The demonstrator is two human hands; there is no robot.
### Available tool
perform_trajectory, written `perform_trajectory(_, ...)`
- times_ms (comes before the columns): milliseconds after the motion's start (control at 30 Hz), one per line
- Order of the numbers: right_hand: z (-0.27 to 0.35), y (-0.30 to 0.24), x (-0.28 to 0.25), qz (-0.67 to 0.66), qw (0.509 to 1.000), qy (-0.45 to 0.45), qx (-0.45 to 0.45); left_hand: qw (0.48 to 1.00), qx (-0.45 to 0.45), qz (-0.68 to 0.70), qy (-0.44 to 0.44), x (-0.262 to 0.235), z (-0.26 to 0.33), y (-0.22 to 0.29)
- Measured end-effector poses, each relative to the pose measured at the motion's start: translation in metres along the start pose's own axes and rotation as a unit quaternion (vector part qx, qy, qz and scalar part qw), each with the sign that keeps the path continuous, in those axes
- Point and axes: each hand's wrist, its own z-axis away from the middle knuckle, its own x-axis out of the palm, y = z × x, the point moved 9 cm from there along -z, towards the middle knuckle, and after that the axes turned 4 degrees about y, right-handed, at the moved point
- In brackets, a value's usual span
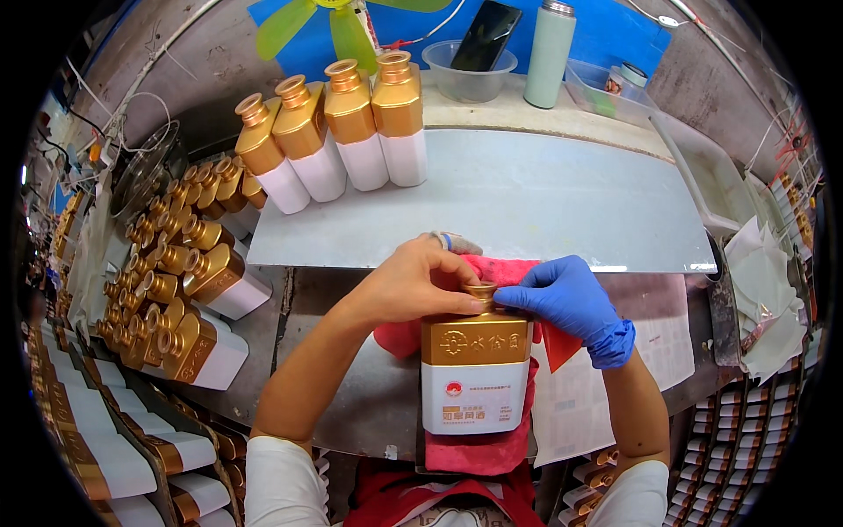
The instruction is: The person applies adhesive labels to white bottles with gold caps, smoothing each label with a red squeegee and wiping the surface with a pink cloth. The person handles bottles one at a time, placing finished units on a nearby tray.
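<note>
A white bottle (477,386) with a gold shoulder and narrow gold neck rests, front label up, on a pink-red cloth (474,452) in front of me. My left hand (417,279), bare apart from a covering on one finger, pinches the left side of the neck with thumb and fingers. On the neck's right side, my right hand (571,303), in a blue glove, grips with thumb and fingertips. Its fingers partly hide the cloth behind the neck. A small red piece (560,345) hangs below the gloved hand.
Four similar bottles (338,132) stand on the pale board (544,202) ahead. Many more gold-topped bottles (211,272) crowd the left. Along the back are a fan (329,26), a clear bowl (470,79) holding a phone (487,35), and a green flask (551,57). White sheets (762,290) lie at right.
</note>
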Motion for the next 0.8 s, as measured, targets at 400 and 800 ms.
perform_trajectory(400,0.000,0.000,-0.002,0.000,1.000,-0.002,-0.006,0.999,0.016,-0.018,-0.029,0.003,-0.002,0.012)
perform_trajectory(800,0.001,-0.003,0.000,0.052,0.998,0.006,-0.021,0.995,0.086,-0.032,-0.025,-0.004,0.003,0.000)
